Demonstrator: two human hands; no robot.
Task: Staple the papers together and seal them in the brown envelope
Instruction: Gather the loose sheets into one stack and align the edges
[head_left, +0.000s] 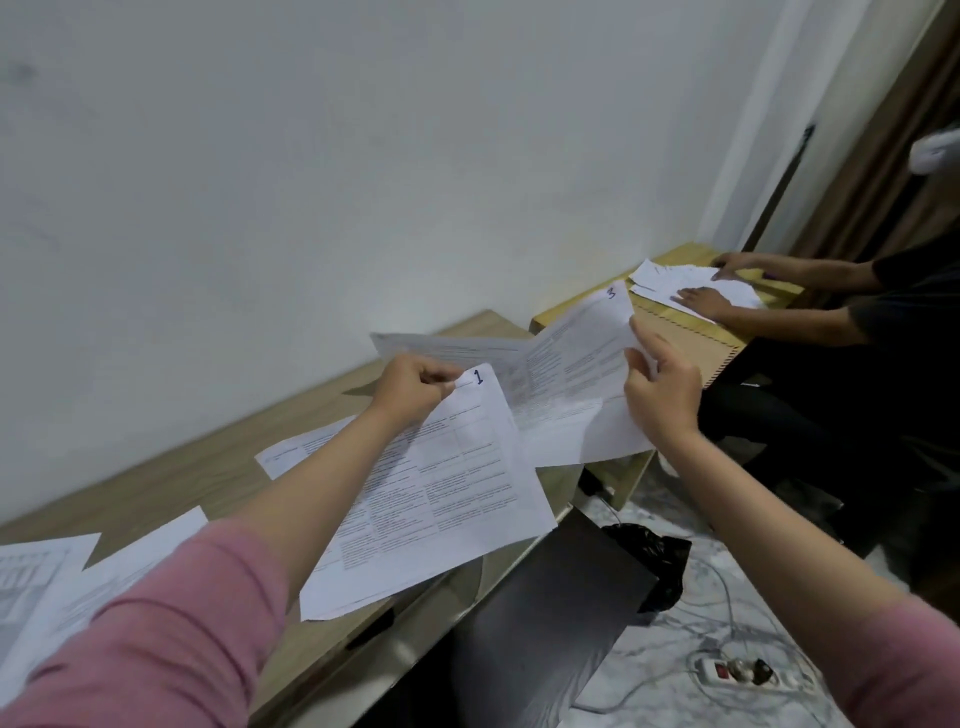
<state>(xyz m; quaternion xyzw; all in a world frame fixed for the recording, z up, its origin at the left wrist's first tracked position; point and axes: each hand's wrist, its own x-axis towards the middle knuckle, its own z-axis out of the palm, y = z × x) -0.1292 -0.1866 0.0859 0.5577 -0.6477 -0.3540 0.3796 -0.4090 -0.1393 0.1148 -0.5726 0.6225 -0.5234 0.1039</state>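
Head view: left hand (415, 387) closed in a pinch on the top corner of a printed sheet (441, 499) hand-marked "1" in dark ink; the sheet is lifted slightly and slopes back toward the near edge of the bench (208, 467). Right hand (660, 395) pinches the right edge of a second sheet (571, 364) marked "3" at its top corner, thumb and fingers closed on the paper, index finger partly extended. Sheet "3" is held above the bench and overlaps another printed page (441, 345) behind it. Printed text on all pages is in columns or table cells, too small and blurred to read. More loose pages (47, 577) lie flat at the left end of the bench. The brown envelope (691, 338), with a patterned border, lies on the adjoining lighter bench just beyond the right hand, probably partly under sheet "3". Further back, a second person's hands (701, 301) rest on a separate pile of papers (670, 278). On the floor: a white power strip (743, 673) with cables.
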